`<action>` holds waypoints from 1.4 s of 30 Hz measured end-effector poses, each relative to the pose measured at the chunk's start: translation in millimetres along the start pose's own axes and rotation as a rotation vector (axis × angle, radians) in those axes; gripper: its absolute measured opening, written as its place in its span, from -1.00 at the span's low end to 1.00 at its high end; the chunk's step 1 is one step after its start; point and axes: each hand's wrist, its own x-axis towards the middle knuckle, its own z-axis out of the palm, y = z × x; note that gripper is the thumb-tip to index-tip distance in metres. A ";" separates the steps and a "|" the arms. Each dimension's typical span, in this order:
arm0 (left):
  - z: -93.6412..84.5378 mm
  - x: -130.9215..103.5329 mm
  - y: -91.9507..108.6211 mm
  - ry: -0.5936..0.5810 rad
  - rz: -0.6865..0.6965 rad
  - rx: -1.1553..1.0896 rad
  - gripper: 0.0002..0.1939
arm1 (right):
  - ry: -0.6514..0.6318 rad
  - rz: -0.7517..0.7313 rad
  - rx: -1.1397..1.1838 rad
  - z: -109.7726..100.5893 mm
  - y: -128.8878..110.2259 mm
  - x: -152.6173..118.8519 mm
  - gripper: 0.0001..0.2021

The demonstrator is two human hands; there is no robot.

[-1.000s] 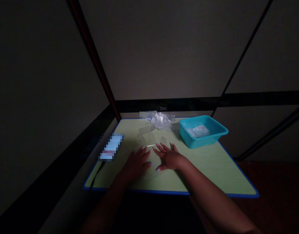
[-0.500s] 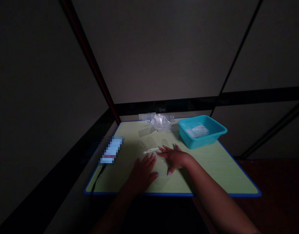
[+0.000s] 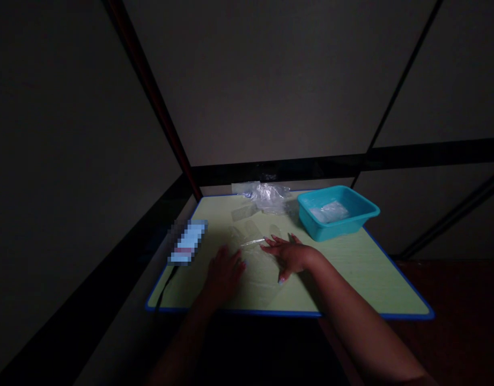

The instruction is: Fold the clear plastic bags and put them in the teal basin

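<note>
A thin clear plastic glove (image 3: 258, 268) lies spread on the table, its finger lobes pointing away from me and a shiny crease across it. My right hand (image 3: 289, 256) rests palm down on the glove's right side, fingers spread. At the glove's left edge is my left hand (image 3: 225, 272), slightly blurred, fingers loosely apart and nothing seen in them. Whether its fingertips touch the plastic I cannot tell. Beyond the glove sits a crumpled heap of clear plastic (image 3: 268, 195), with a flat strip of plastic (image 3: 244, 213) in front of it.
A turquoise basin (image 3: 331, 228) stands at the back right, with folded clear plastic (image 3: 330, 212) inside. To the left lies a pixelated phone-like screen (image 3: 189, 241) with a dark cable (image 3: 165, 287). The pale green table (image 3: 375, 279) has a blue edge; panelled walls rise behind and left.
My left hand has moved left, away from the glove's middle. The right hand stays almost in place on the glove. The whole view has shifted slightly.
</note>
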 end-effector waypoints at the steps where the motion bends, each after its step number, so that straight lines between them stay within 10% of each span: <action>1: -0.8 4.3 -0.5 0.020 -0.045 -0.156 -0.57 | 0.004 -0.004 0.001 0.1 0.6 -0.2 0.05; 6: -16.3 33.4 -2.7 0.016 -0.355 -0.672 -0.49 | 0.027 -0.002 0.026 0.8 1.2 -1.8 -0.08; 19: -46.6 69.1 -12.1 -0.432 0.017 -0.186 -0.82 | 0.044 -0.025 0.031 1.8 0.8 -1.6 -0.09; 30: -62.9 69.2 -19.7 -0.265 -0.195 0.172 -0.76 | 0.023 -0.016 -0.010 5.4 2.8 4.3 0.01; 35: -47.4 48.5 6.4 0.143 -0.103 0.333 -0.65 | 0.039 -0.023 0.018 4.4 2.5 2.5 0.01; 39: -18.9 26.4 25.8 -0.023 0.305 0.100 -0.48 | 0.086 0.016 0.065 -0.7 -4.6 -2.9 0.04; 42: -2.5 18.6 25.8 -0.123 0.304 0.152 -0.36 | 0.142 0.084 0.064 3.9 -17.8 -2.5 0.08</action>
